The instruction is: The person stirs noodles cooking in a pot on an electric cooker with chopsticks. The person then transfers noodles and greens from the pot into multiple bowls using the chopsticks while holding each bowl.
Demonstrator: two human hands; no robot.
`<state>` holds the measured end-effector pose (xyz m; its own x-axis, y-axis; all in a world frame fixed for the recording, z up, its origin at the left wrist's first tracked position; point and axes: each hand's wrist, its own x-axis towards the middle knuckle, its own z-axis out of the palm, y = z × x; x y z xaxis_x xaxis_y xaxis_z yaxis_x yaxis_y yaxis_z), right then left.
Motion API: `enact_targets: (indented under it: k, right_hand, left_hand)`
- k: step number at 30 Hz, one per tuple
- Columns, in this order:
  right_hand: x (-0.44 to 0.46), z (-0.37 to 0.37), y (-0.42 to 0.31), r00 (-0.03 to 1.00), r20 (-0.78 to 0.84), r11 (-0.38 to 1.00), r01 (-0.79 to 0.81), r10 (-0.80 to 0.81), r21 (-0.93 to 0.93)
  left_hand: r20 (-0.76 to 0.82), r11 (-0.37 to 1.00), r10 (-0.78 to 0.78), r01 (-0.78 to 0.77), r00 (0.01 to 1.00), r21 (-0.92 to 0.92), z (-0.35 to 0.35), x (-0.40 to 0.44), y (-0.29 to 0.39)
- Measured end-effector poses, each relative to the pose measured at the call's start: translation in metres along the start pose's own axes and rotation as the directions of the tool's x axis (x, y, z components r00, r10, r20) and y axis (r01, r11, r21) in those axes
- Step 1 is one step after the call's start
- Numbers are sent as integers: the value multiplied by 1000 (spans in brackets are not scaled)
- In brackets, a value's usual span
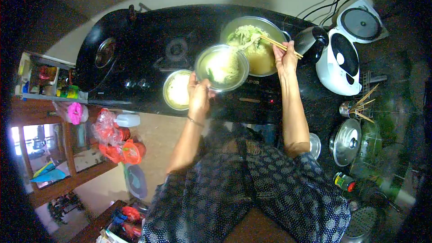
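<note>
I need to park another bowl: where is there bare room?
Probably the dim black worktop left of the round burner, beyond the standing bowl. The right is crowded: pot, kettle and white appliance stand close, with the right hand and chopsticks at the pot. The held bowl fills the gap between standing bowl and pot.

Both forearms (pixel 294 108) are extended forward, well apart; the left hand (pixel 200 91) is curled; the right hand (pixel 285 58), held farther forward, is closed in a pinch.
</note>
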<state>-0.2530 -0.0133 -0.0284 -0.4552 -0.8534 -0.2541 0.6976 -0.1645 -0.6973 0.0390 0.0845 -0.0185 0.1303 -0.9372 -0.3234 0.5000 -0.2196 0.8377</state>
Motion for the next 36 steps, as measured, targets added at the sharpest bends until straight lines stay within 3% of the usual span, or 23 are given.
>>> enact_targets:
  k: [9,13,15,21,23,25,28,30,31,33,36]
  right_hand:
    - [-21,44,-65,995,51,997,80,-81,13]
    - [-36,76,-100,971,122,979,204,-204,14]
    - [-39,89,-115,957,166,971,238,-239,27]
    - [-55,127,-160,904,312,957,272,-291,104]
    - [-63,143,-174,884,313,937,329,-349,115]
    - [-75,158,-186,856,346,923,358,-384,139]
    - [-86,159,-189,866,354,934,309,-354,178]
    - [-81,145,-180,878,278,920,389,-388,57]
    - [-76,130,-171,893,302,938,345,-334,20]
    - [-47,75,-152,838,542,982,145,-58,-119]
    - [-69,53,-108,932,358,854,139,58,-501]
  left_hand:
    - [7,999,-7,7,1000,-46,19,6,0]
    - [47,999,-45,44,998,16,31,13,0]
    - [-14,999,-26,25,1000,-46,46,13,1]
    - [-55,999,-43,45,998,20,70,37,-19]
    - [-59,995,-64,59,996,-80,81,39,-21]
    - [-40,996,-66,63,997,-70,84,45,-27]
    - [60,983,-50,60,997,-172,91,49,-28]
    - [39,989,-54,59,998,-133,95,41,-22]
    - [16,994,-56,58,998,-93,98,36,-14]
    - [26,993,-43,45,999,-108,101,29,-4]
    - [19,993,-19,21,1000,-114,100,24,-2]
